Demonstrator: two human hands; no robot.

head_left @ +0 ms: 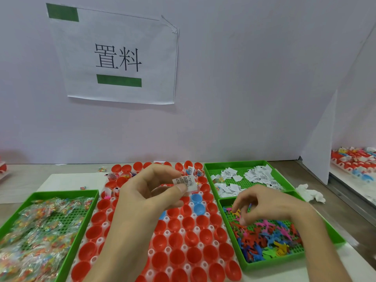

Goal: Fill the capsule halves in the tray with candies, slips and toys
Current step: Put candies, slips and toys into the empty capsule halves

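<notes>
A white tray (166, 233) in the middle holds rows of red capsule halves (191, 239) and a few blue capsule halves (197, 198); the far rows hold slips and candy packets. My left hand (146, 192) hovers over the tray and pinches a white printed slip (184, 181) between thumb and fingers. My right hand (262, 204) reaches into the green toy bin (284, 261), its curled fingertips on a small yellow toy (236, 212) at the bin's far left corner. Whether it has lifted the toy I cannot tell.
A green bin of wrapped candy packets (38, 226) sits at the left. A green bin of white slips (248, 178) stands behind the toy bin. A crumpled tissue (310, 194) lies at the right. A paper sign (116, 55) hangs on the wall behind.
</notes>
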